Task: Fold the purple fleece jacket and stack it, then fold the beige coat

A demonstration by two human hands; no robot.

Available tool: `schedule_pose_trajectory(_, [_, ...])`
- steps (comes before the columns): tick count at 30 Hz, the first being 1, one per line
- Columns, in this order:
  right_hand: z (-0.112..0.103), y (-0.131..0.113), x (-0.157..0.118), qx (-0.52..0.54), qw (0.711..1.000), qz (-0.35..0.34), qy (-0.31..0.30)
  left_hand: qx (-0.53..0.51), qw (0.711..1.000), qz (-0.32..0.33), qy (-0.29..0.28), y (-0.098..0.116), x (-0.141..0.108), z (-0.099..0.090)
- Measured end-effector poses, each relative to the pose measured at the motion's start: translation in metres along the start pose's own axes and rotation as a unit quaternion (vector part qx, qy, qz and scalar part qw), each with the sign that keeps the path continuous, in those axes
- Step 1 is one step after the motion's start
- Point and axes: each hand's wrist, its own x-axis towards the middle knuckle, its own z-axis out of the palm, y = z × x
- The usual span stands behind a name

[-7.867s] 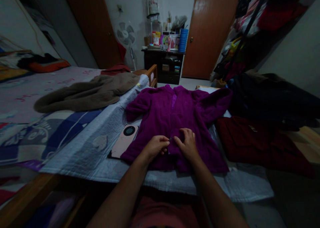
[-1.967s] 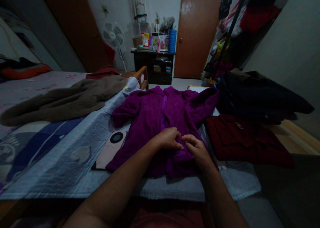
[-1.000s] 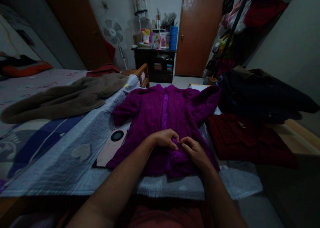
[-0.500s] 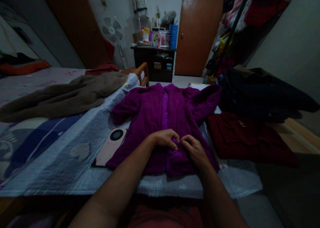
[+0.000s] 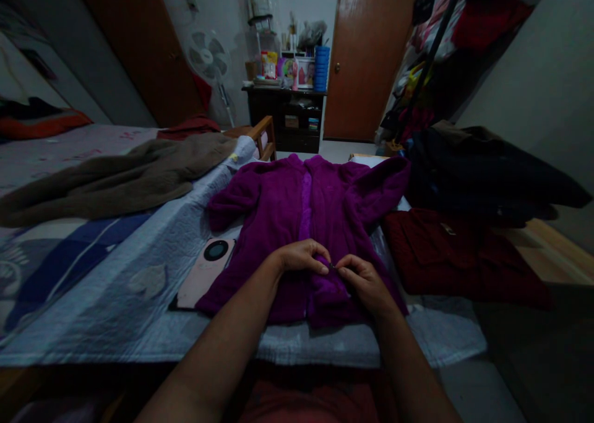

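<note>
A purple fleece jacket [image 5: 273, 225] lies spread out before me, its front parted along the zipper and a fluffy lighter lining showing. My left hand [image 5: 306, 256] is closed, thumb and fingers pinching the jacket's front edge near the lower right. Close beside it, my right hand [image 5: 362, 274] pinches the same edge, at a small dark piece that looks like part of the zipper. The fingertips almost meet, and the exact detail between them is too small to make out.
Left of the jacket is a pale pink flat case [image 5: 202, 277] with a dark round window. Folded dark red clothing [image 5: 459, 256] and a dark clothes pile [image 5: 487, 169] lie right. Brown trousers [image 5: 125, 175] rest on the bed at left. A fan [image 5: 208, 55] stands behind.
Both hands remain at the jacket edge. My right-hand fingers have shifted slightly and more of the small dark piece shows between the hands.
</note>
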Motion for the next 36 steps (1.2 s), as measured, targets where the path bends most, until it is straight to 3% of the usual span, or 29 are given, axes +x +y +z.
schedule_pose_trajectory(9, [0.004,0.002,0.000,0.055,0.998,0.028,0.016,-0.015,0.999,0.018,-0.024,0.001,-0.001,0.001])
schedule_pose_trajectory(17, [0.008,-0.004,0.007,0.007,1.000,0.004,0.004,0.036,0.998,0.039,0.031,-0.005,0.001,0.005])
schedule_pose_trajectory(25, [0.012,-0.009,0.019,0.017,0.999,0.043,0.006,0.072,0.992,0.077,0.070,-0.004,0.002,0.008])
schedule_pose_trajectory(36, [0.010,-0.022,0.026,-0.012,0.998,0.043,-0.037,0.082,0.990,0.081,0.086,-0.007,0.001,0.006])
